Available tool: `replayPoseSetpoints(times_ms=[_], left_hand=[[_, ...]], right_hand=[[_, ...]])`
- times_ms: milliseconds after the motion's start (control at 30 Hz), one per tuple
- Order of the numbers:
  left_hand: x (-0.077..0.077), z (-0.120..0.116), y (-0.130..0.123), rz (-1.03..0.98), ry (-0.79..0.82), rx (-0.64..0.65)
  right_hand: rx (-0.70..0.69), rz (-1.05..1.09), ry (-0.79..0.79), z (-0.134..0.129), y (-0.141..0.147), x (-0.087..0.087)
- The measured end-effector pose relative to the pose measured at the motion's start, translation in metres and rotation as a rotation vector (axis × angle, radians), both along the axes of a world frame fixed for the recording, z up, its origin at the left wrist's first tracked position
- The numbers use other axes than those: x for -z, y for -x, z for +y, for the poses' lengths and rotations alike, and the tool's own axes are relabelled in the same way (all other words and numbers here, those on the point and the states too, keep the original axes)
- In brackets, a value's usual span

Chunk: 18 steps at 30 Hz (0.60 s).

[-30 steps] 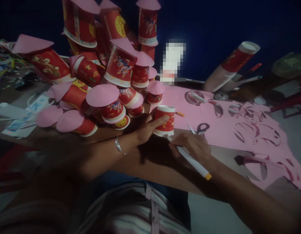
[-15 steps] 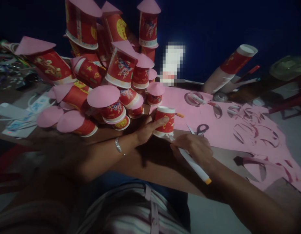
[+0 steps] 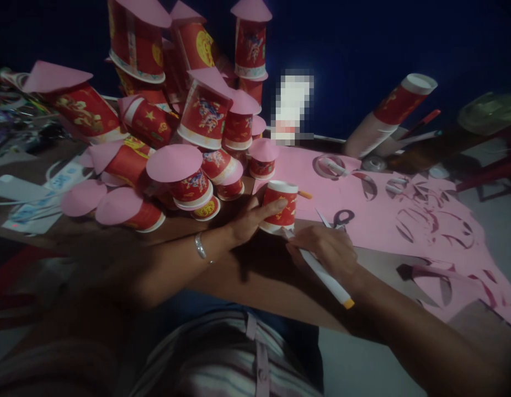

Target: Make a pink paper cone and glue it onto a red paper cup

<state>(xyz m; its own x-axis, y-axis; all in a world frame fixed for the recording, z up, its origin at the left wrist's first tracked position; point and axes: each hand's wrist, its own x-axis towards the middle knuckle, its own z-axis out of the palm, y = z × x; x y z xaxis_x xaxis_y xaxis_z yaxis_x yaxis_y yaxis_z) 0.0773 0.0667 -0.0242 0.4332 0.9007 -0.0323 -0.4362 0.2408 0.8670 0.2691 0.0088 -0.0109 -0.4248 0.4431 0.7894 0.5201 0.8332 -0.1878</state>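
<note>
While the left hand [image 3: 251, 218] has a red cup [image 3: 284, 218] gripped around its side, thumb across the front, the right hand [image 3: 325, 248] is closed around a white marker [image 3: 325, 278]. The marker's tip end is right up at the cup's lower white rim, on the right side. Can't tell if it's actually touching, and the yellow end points back toward the near edge of the table [image 3: 255, 286]. The cup's around the middle of that near edge, pretty much upright; can't make out if it's resting on the wood or held just above. There's a silver bracelet [image 3: 200, 246] on the left wrist. An orange cap [image 3: 305, 194] or something like it pokes out just beside the cup, and scissors [image 3: 336, 223] lie just past the right hand. Pink paper [image 3: 305, 171] covers a big chunk toward the right edge, with loads of cut-out curves. A stack of cups [image 3: 398, 105] leans over by the far edge, right side. Cone-topped cups [image 3: 175, 162] are crowded on the left half, some piled up, some tipped over. A power strip [image 3: 52, 190] sits near the left edge.
</note>
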Motion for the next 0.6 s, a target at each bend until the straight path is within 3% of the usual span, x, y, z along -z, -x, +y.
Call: replayPoseSetpoints(times_ms=[233, 600], left_hand=[[0.0004, -0.0003, 0.0001, 0.014, -0.013, -0.002], [-0.0015, -0.0005, 0.0000, 0.005, -0.039, 0.007]], right_hand=[[-0.005, 0.002, -0.003, 0.0023, 0.0005, -0.0027], [0.110, -0.036, -0.056, 0.0025, 0.0014, 0.0005]])
